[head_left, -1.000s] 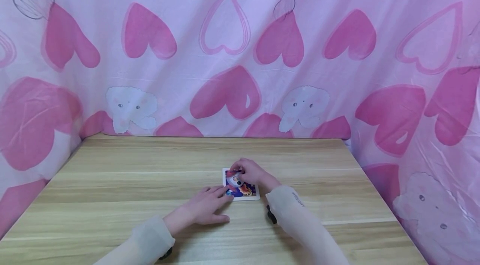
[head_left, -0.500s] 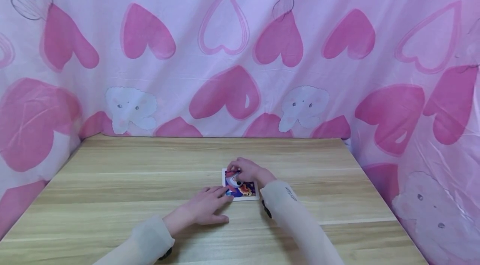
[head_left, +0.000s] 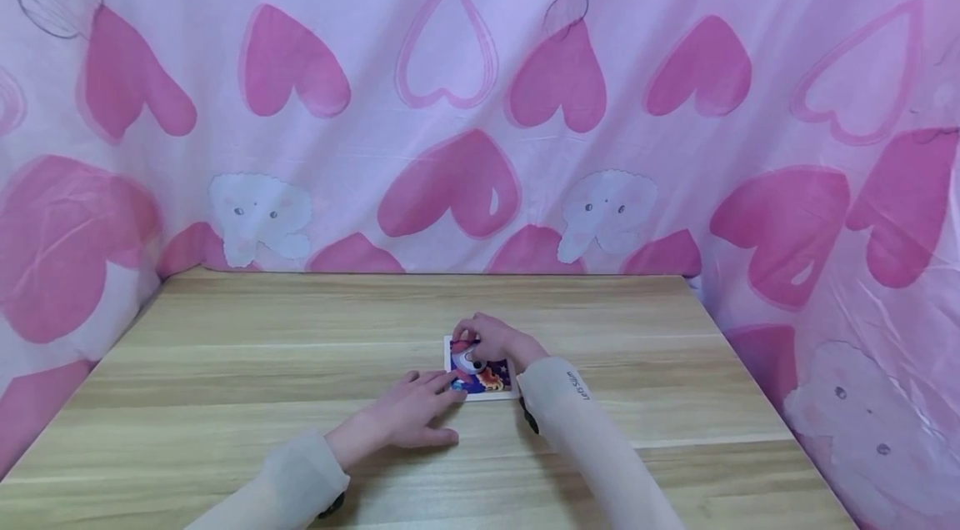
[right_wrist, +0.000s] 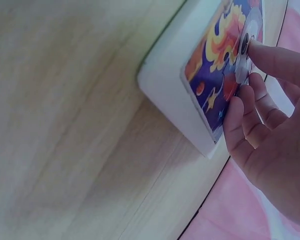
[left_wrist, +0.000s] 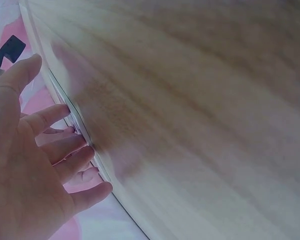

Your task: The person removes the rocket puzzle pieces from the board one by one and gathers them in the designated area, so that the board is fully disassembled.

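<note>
Closest in, my pale sleeves: the left sleeve (head_left: 303, 472) plain, the right sleeve (head_left: 577, 430) carrying dark lettering. Up from there, my left hand (head_left: 416, 413) lies with fingers straight and spread, fingertips touching the near left edge of the picture board (head_left: 489, 384). And what a board! White border, rounded corner, deep purple-blue ground, yellow-orange flames (right_wrist: 227, 35) blazing towards my right palm, small stars (right_wrist: 211, 101) and a red ball (right_wrist: 200, 89) scattered just beside the fingers. It's flat under my right hand (head_left: 491, 337), whose fingers curl over its far left part, thumb against a pale rounded shape (head_left: 467, 362) with a black dot; pinching it or only pressing, I cannot tell. My hands are near each other, yet apart. Around both, the wood-grain table (head_left: 262, 363); beyond them, the pink heart-print cloth (head_left: 300, 63).
</note>
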Demonstrator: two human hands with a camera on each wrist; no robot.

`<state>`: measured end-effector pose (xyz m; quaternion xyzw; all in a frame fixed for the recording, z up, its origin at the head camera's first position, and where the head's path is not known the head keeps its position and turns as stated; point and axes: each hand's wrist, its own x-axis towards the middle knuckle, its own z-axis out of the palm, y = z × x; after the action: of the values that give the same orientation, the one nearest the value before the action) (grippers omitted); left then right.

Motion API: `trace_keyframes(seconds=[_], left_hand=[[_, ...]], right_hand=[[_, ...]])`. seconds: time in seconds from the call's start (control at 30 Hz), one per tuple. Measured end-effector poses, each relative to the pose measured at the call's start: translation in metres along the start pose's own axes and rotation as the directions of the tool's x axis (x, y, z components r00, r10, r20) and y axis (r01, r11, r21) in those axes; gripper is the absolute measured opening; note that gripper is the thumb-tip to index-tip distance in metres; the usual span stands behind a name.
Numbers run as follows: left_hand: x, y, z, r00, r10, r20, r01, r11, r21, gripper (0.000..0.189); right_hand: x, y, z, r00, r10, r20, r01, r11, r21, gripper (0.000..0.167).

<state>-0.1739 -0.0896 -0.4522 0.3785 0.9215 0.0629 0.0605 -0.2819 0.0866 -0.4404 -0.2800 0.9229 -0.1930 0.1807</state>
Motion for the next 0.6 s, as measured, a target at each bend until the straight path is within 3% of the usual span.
trace_keyframes(seconds=[0.17, 0.4, 0.6], left_hand=[[0.0015, 0.0003, -0.0011, 1.0, -0.011, 0.012, 0.011, 1.0, -0.002, 0.063], [0.0015, 0.0005, -0.0014, 1.0, -0.012, 0.012, 0.012, 1.0, 0.007, 0.064], [0.0003, 0.0014, -0.0025, 1.0, -0.001, 0.001, 0.001, 1.0, 0.014, 0.065]], right_hand=[[0.0, 0.0008, -0.0003, 1.0, 0.002, -0.006, -0.002, 1.0, 0.01, 0.036], [0.0003, 0.0044, 0.0033, 0.997, -0.055, -0.048, 0.055, 0.998, 0.015, 0.037], [-0.0017, 0.0082, 0.0055, 0.994, -0.069, -0.079, 0.079, 0.988, 0.129, 0.035]])
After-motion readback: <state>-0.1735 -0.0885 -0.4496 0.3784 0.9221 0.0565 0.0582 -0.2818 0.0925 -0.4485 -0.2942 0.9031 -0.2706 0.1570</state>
